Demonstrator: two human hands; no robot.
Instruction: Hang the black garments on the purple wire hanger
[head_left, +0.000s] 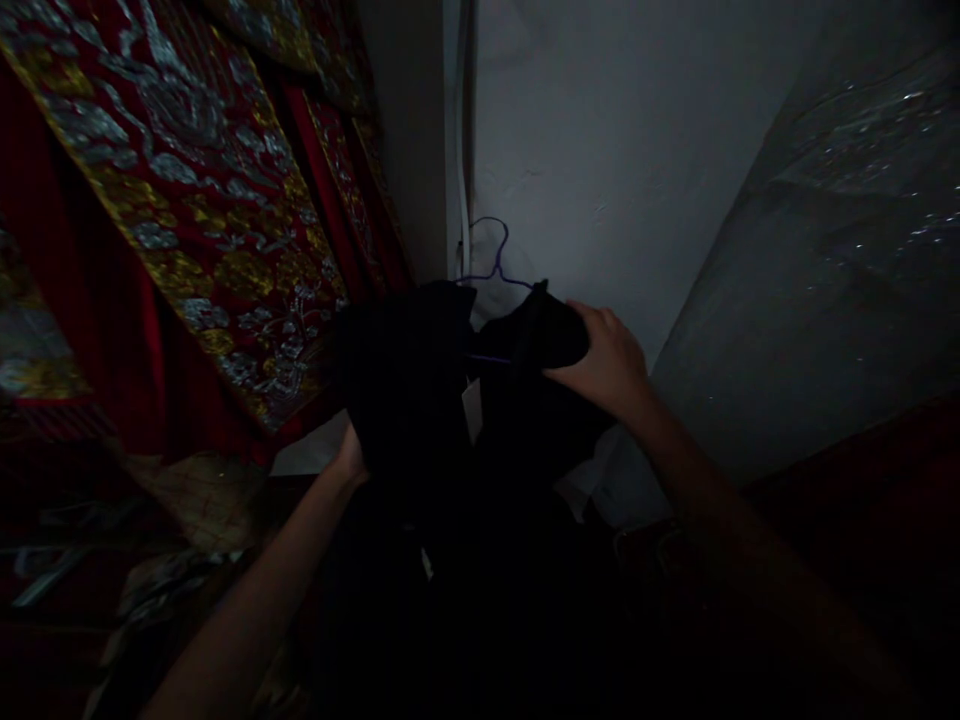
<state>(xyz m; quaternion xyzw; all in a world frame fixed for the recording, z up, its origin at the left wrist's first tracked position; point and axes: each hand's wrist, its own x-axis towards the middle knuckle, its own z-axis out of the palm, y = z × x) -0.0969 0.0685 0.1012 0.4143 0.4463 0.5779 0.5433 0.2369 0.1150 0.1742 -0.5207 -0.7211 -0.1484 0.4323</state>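
Note:
A black garment hangs over a thin purple wire hanger, whose hook points up against the wall. My right hand grips the garment at its right shoulder, thumb on the near side and fingers over the top. On the left, my left hand is at the garment's side edge; the cloth covers its fingers. A pale tag shows in the gap between the two front edges. The lower part of the garment is lost in darkness.
Red cloth with silver and gold embroidery hangs at the left. Behind the hanger stands a pale wall with a white cable running down it. Shiny clear plastic sheeting covers the right side. Dim clutter lies at lower left.

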